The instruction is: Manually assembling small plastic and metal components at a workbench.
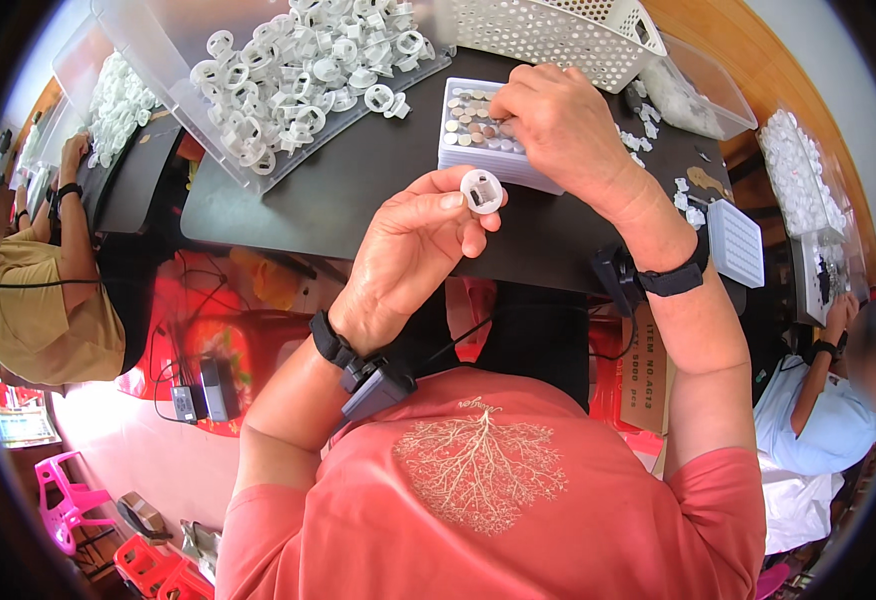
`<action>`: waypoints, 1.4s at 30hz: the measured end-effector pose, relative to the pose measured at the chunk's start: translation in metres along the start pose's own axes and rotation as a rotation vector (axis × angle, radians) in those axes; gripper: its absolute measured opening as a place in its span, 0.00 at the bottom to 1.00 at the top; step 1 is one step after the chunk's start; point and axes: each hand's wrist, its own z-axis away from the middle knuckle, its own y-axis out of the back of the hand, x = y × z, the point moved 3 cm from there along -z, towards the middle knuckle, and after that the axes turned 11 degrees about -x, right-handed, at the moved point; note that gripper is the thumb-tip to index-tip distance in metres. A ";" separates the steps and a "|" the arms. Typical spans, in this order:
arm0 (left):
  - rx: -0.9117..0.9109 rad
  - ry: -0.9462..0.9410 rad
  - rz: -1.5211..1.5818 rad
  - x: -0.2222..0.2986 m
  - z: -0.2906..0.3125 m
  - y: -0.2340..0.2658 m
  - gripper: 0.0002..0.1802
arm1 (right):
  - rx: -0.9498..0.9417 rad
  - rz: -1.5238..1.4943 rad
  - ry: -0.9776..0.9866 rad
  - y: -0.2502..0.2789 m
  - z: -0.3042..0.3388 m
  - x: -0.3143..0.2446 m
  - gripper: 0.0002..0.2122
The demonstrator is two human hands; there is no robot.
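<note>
My left hand (403, 245) pinches a small round white plastic housing (482, 191) between thumb and fingers, its face with a rectangular recess turned up. Just beyond it, on the dark table, stands a stack of white trays (486, 166). Rows of silvery and copper-toned button cells (469, 112) lie in the top one. My right hand (573, 130) reaches down onto that tray with bent fingers close together. Its fingertips are at the cells, and whatever they hold is hidden behind the hand.
A clear bin (288, 165) heaped with similar white parts (308, 75) stands at the far left. Behind the trays is a perforated white basket (558, 40). An empty-looking cell tray (735, 243) and loose parts (691, 205) lie right. Co-workers sit on both sides.
</note>
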 end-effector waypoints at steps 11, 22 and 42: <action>0.011 -0.053 0.016 -0.004 0.001 -0.004 0.15 | 0.178 -0.311 -0.090 0.037 0.031 -0.039 0.04; 0.041 -0.093 -0.115 -0.010 0.001 -0.013 0.13 | 0.388 -0.630 -0.214 0.017 0.060 -0.068 0.05; 0.095 -0.064 -0.328 -0.005 0.006 -0.012 0.12 | 0.286 -1.552 -0.391 -0.006 0.073 -0.067 0.04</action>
